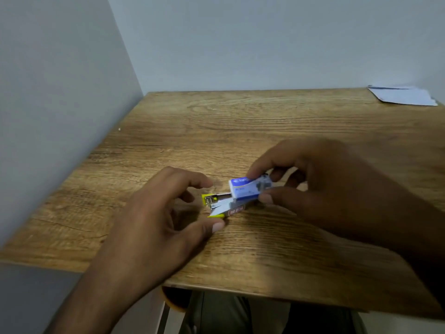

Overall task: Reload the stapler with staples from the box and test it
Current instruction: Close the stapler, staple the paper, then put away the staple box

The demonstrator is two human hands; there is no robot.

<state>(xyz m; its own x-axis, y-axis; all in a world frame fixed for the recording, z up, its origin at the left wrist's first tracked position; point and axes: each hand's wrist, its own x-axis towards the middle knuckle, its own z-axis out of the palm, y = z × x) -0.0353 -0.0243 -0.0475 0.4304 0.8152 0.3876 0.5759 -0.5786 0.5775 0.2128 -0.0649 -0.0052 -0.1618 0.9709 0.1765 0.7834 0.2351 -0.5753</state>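
Note:
A small yellow and silver stapler (218,204) lies on the wooden table (240,121), near its middle. Just above and to the right of it is a blue and white staple box (249,188), pinched between the thumb and forefinger of my right hand (320,186). My left hand (166,213) hovers over the stapler's left end with fingers spread and loosely curved, thumb tip close to the yellow base. I cannot tell whether it touches the stapler. The frame is blurred around the hands.
White sheets of paper (404,96) lie at the table's far right corner. Grey walls bound the table at the left and back. The table's front edge runs below my forearms, with my legs under it.

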